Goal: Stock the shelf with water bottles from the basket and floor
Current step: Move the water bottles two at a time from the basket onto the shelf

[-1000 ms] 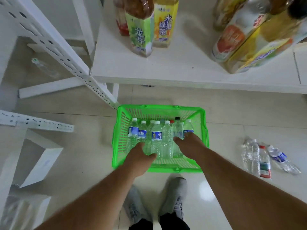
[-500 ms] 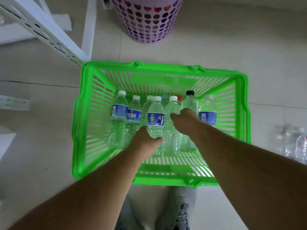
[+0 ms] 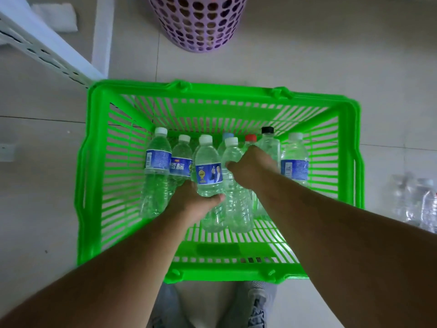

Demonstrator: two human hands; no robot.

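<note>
A green plastic basket (image 3: 94,176) stands on the floor and holds several clear water bottles lying side by side. My left hand (image 3: 191,204) grips the lower body of a white-capped bottle with a blue label (image 3: 208,171), which sits slightly raised above its neighbours. My right hand (image 3: 250,169) curls around bottles in the middle of the row, beside an unlabelled white-capped bottle (image 3: 234,183) and below a black-capped one (image 3: 268,143). Which bottle its fingers hold is hidden. More bottles (image 3: 416,200) lie on the floor to the right.
A purple perforated bin (image 3: 198,22) stands beyond the basket. White shelf uprights (image 3: 45,50) slant across the upper left. My shoes (image 3: 257,304) are just before the basket's near rim. Tiled floor surrounds everything.
The camera has dropped much closer to the basket. My left hand has closed around the blue-labelled bottle and begun raising it; my right hand has settled deeper among the middle bottles.
</note>
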